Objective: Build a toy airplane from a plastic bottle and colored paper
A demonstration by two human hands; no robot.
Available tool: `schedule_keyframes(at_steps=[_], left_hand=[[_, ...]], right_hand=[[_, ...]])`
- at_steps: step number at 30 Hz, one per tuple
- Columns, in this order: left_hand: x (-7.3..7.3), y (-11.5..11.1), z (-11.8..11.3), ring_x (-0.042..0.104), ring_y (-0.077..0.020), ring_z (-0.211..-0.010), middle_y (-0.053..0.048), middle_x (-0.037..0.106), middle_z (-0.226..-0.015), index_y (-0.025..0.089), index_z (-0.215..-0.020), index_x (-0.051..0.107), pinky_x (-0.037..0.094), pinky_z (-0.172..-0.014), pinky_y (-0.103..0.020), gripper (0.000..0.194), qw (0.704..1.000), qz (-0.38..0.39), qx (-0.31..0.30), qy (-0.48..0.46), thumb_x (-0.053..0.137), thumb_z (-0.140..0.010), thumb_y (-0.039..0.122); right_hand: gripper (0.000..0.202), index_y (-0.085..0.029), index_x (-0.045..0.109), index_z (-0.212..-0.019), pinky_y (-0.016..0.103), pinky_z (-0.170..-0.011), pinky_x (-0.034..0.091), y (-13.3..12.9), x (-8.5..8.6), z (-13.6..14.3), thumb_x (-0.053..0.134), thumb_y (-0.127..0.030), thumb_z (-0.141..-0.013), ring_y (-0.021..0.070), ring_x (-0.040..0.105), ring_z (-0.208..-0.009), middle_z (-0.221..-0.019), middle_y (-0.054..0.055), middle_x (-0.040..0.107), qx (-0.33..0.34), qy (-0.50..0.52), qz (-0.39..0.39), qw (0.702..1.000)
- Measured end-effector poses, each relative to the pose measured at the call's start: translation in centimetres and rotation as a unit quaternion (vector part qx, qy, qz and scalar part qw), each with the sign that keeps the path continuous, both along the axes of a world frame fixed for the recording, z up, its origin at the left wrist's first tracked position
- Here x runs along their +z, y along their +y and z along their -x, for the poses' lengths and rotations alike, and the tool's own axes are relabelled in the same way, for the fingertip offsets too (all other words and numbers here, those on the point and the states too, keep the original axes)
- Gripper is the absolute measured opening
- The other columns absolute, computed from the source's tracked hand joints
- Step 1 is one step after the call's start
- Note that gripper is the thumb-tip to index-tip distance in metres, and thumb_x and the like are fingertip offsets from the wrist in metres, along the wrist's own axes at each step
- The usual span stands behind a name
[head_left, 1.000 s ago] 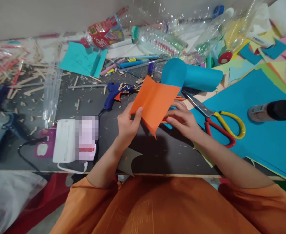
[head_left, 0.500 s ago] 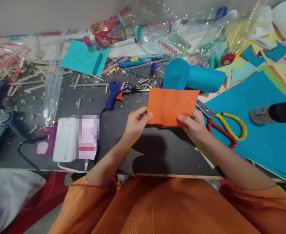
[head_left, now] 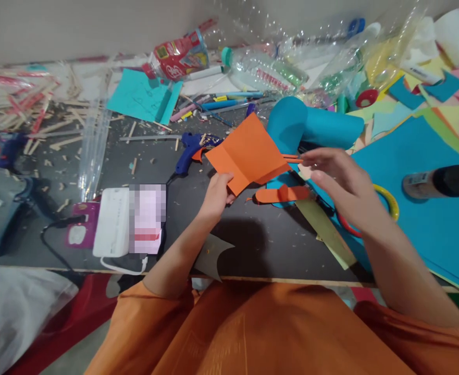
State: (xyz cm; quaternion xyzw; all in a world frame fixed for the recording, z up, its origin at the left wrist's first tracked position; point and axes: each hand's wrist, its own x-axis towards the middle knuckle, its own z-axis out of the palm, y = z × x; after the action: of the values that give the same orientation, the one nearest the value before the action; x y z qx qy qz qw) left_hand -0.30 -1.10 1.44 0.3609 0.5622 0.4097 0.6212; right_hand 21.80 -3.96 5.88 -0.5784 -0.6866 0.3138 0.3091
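My left hand (head_left: 218, 197) pinches a creased sheet of orange paper (head_left: 255, 146) by its lower corner, holding it tilted above the table. To its right, my right hand (head_left: 340, 179) is apart from the sheet, thumb and fingers separated. Its fingertips are close to a thin orange strip (head_left: 292, 158); whether they touch it I cannot tell. Under that hand lie the scissors, their yellow handle (head_left: 387, 200) showing and the blades mostly hidden. A rounded orange piece (head_left: 282, 195) rests on blue paper below the sheet. The blue paper roll (head_left: 333, 126) lies just behind.
A blue glue gun (head_left: 188, 151) lies left of the sheet. Further left are a white power bank (head_left: 112, 223) and a phone (head_left: 147, 219) with cables. Plastic bottles (head_left: 258, 70) line the back. Large blue sheets (head_left: 420, 229) bear a black-capped bottle (head_left: 440, 182) at right.
My right hand has let go of the orange paper and moved right, over the scissors. The sheet has turned in my left hand, uncovering the orange pieces beneath. The view has shifted slightly.
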Motion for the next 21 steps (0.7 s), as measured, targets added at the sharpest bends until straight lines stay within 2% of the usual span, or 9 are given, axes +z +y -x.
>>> schedule_keyframes(at_steps=[3, 5, 7, 9, 11, 13, 14, 18, 21], left_hand=[[0.3, 0.1, -0.2, 0.025, -0.0032, -0.028, 0.009, 0.032, -0.039, 0.02, -0.057, 0.036, 0.025, -0.036, -0.018, 0.016, 0.999, 0.011, 0.027, -0.03, 0.041, -0.072, 0.022], [0.5, 0.1, -0.4, 0.028, -0.0035, -0.029, 0.009, 0.037, -0.042, 0.02, -0.06, 0.037, 0.027, -0.037, -0.018, 0.012, 0.998, 0.014, 0.033, -0.045, 0.041, -0.071, 0.02], [0.6, 0.0, -0.5, 0.031, -0.0039, -0.03, 0.008, 0.041, -0.044, 0.02, -0.061, 0.038, 0.03, -0.038, -0.019, 0.011, 0.998, 0.008, 0.028, -0.051, 0.041, -0.071, 0.02], [0.5, 0.0, -0.6, 0.034, -0.0043, -0.03, 0.008, 0.041, -0.044, 0.02, -0.061, 0.038, 0.032, -0.039, -0.019, 0.012, 0.998, -0.002, 0.015, -0.054, 0.043, -0.072, 0.02], [0.4, -0.1, -0.5, 0.036, -0.0045, -0.031, 0.008, 0.041, -0.043, 0.02, -0.06, 0.039, 0.033, -0.04, -0.019, 0.014, 0.998, -0.013, 0.001, -0.057, 0.044, -0.073, 0.02], [0.2, -0.1, -0.4, 0.038, -0.0044, -0.032, 0.007, 0.043, -0.043, 0.019, -0.059, 0.04, 0.034, -0.041, -0.019, 0.016, 0.998, -0.018, -0.007, -0.055, 0.044, -0.075, 0.019], [0.2, -0.1, -0.4, 0.038, -0.0043, -0.032, 0.007, 0.045, -0.043, 0.019, -0.059, 0.041, 0.034, -0.041, -0.019, 0.017, 0.998, -0.017, -0.009, -0.051, 0.044, -0.076, 0.019], [0.2, -0.1, -0.4, 0.039, -0.0045, -0.032, 0.007, 0.049, -0.043, 0.02, -0.066, 0.043, 0.035, -0.039, -0.018, 0.013, 0.999, -0.007, -0.003, -0.037, 0.047, -0.078, 0.018], [0.2, -0.1, -0.4, 0.04, -0.0048, -0.031, 0.008, 0.049, -0.042, 0.02, -0.07, 0.043, 0.034, -0.038, -0.017, 0.01, 1.0, -0.011, -0.001, -0.026, 0.048, -0.079, 0.018]], right_hand=[[0.047, -0.021, 0.054, -0.121, 0.047, -0.092, 0.049, -2.0, 1.8, -3.4, 0.034, -0.053, -0.093, 0.0323, 0.058, -0.114, -0.123, 0.015, 0.061, 0.016, -0.243, -0.012, 0.97], [0.057, -0.016, 0.054, -0.123, 0.048, -0.076, 0.053, -3.6, 1.7, -6.1, 0.023, -0.054, -0.094, 0.0357, 0.063, -0.098, -0.111, 0.02, 0.064, 0.014, -0.378, -0.029, 0.925], [0.058, -0.011, 0.051, -0.129, 0.045, -0.063, 0.052, -4.9, 0.6, -8.4, 0.022, -0.048, -0.094, 0.0367, 0.063, -0.086, -0.099, 0.022, 0.065, 0.001, -0.451, -0.019, 0.892], [0.055, -0.013, 0.047, -0.135, 0.038, -0.054, 0.05, -5.7, -0.9, -9.7, 0.033, -0.039, -0.089, 0.0319, 0.063, -0.071, -0.089, 0.019, 0.065, 0.022, -0.471, 0.032, 0.881], [0.059, -0.015, 0.044, -0.139, 0.036, -0.051, 0.049, -5.9, -2.0, -9.8, 0.041, -0.03, -0.082, 0.0323, 0.064, -0.073, -0.099, 0.021, 0.063, 0.032, -0.497, 0.08, 0.863], [0.059, -0.016, 0.044, -0.139, 0.037, -0.055, 0.049, -5.6, -2.3, -8.9, 0.04, -0.022, -0.081, 0.0351, 0.064, -0.08, -0.104, 0.022, 0.061, 0.031, -0.527, 0.097, 0.844], [0.059, -0.015, 0.044, -0.139, 0.037, -0.054, 0.048, -5.4, -2.2, -8.3, 0.039, -0.02, -0.081, 0.035, 0.063, -0.079, -0.104, 0.022, 0.06, 0.026, -0.526, 0.114, 0.842], [0.062, -0.006, 0.037, -0.139, 0.034, -0.053, 0.047, -4.3, -0.7, -6.6, 0.045, -0.025, -0.081, 0.0333, 0.064, -0.08, -0.119, 0.029, 0.057, -0.016, -0.433, 0.181, 0.883], [0.062, -0.011, 0.035, -0.142, 0.032, -0.045, 0.04, -3.6, 0.0, -6.2, 0.045, -0.03, -0.083, 0.0318, 0.063, -0.075, -0.124, 0.028, 0.057, -0.005, -0.433, 0.188, 0.881]])
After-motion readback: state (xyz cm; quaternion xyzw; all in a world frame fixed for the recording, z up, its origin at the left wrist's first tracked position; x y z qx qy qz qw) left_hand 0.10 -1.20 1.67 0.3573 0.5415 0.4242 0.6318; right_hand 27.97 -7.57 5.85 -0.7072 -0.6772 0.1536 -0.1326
